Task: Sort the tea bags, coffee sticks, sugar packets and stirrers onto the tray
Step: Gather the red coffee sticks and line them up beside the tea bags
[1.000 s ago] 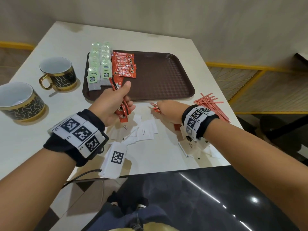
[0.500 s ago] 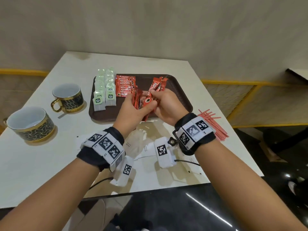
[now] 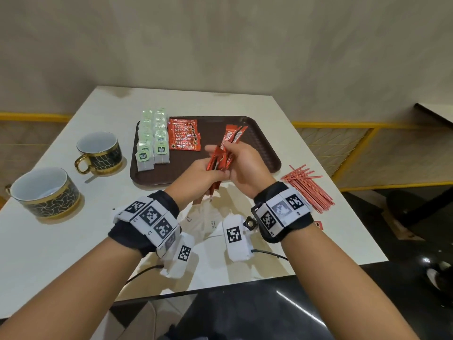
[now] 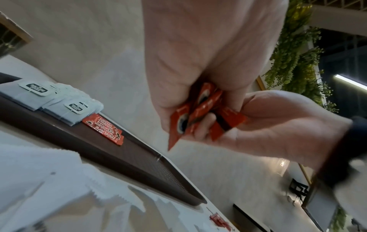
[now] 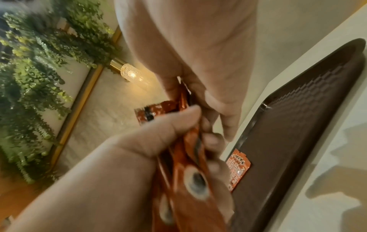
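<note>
Change: since half a second ago both hands sit much as they were above the near edge of the tray, and the loose red sticks are now gathered more tightly between them; a second ago the right hand was down on the table picking one up.
Left hand point(image 3: 196, 177): fingers curled round the lower part of a bundle of coffee sticks point(image 3: 221, 157), gripping them from the left.
Right hand point(image 3: 245, 168): closed on the same bundle from the right, thumb pressing the sticks against its fingers; the upper ends of the sticks fan out past its knuckles.
Bundle, wrist views: red wrappers with dark round marks poke out below the left hand's fingers point(image 4: 202, 100), and they run along the right hand's palm point(image 5: 190, 180).
Tray point(image 3: 264, 153): brown, lying just beyond both hands, its right part bare.
Sorted coffee sticks point(image 3: 185, 138): a flat red stack on the tray, beyond the left hand.
Tea bags point(image 3: 153, 141): two rows on the tray's left end, left of the red stack and touching it or nearly so.
Sugar packets point(image 3: 210, 223): white, scattered on the table beneath and between the two wrists.
Stirrers point(image 3: 308, 188): a red heap on the table, right of the right wrist, off the tray.
Cups: two black-and-gold ones, the nearer cup point(image 3: 46, 192) and farther cup point(image 3: 100, 153), stand well left of the left hand.
Table point(image 3: 49, 241): pale, carrying everything.
</note>
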{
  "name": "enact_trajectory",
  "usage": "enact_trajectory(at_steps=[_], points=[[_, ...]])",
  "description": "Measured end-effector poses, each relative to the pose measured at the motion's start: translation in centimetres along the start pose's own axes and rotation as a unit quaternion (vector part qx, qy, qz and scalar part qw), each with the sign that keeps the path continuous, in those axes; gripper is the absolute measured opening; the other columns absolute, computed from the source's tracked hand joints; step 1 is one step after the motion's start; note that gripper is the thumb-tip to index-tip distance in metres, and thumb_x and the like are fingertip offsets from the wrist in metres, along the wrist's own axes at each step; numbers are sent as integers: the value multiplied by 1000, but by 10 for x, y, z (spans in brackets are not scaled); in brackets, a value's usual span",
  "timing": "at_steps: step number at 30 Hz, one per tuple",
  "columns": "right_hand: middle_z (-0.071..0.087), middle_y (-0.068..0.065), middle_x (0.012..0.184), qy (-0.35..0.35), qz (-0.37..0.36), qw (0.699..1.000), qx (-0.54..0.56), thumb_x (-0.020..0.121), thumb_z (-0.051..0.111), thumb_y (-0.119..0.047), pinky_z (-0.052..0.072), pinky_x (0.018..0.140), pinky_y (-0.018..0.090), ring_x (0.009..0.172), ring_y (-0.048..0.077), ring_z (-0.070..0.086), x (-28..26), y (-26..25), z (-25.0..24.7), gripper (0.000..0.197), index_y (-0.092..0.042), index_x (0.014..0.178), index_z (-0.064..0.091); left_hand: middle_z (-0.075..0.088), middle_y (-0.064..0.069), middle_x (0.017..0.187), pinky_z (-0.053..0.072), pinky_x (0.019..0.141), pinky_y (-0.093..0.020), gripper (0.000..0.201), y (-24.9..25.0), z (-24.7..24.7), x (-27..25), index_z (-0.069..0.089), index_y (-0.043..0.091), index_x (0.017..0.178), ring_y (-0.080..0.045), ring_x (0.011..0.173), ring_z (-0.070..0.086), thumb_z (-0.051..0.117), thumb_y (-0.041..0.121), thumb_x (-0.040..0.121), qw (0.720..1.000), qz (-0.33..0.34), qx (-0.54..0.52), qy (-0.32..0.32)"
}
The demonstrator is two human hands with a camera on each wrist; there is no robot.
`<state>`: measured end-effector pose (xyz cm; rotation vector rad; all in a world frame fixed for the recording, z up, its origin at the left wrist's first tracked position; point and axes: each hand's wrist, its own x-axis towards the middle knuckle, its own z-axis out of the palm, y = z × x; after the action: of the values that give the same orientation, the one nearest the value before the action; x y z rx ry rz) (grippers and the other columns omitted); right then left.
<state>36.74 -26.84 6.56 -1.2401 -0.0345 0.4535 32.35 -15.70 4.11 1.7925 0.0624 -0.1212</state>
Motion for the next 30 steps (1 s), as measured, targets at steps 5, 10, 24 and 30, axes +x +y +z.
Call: enact_trajectory(at_steps=[5,10,24,30], points=[[64,13,91,75,-85,993,16,105,30,-10,53,75,33,79,20,61,12,-24,-13,25,1,123,44,54,0,67,41,45,-21,9,-10,-7,-2,51,11,90,-10,49,46,52,14,99,995,-46,-84,2],[59,10,88,51,-35,971,-229,101,40,-7,55,75,40,81,24,59,-2,-26,-7,14,-9,101,54,53,3,68,43,55,-20,9,-5,-18,5,52,16,101,-12,63,49,49,24,101,975,-51,-205,61],[53,17,75,-87,-110,881,-452,88,49,2,42,64,46,71,31,54,-21,36,31,19,-2,69,49,57,1,70,49,69,-28,13,-21,-19,19,62,17,94,-13,64,61,65,28,90,933,-121,-316,125],[54,4,140,-51,-96,865,-490,91,53,-4,36,101,19,126,14,51,-49,7,-38,47,-12,137,54,42,7,59,40,49,-18,23,-12,-18,20,47,22,78,-5,44,44,54,28,98,908,-162,-355,151]])
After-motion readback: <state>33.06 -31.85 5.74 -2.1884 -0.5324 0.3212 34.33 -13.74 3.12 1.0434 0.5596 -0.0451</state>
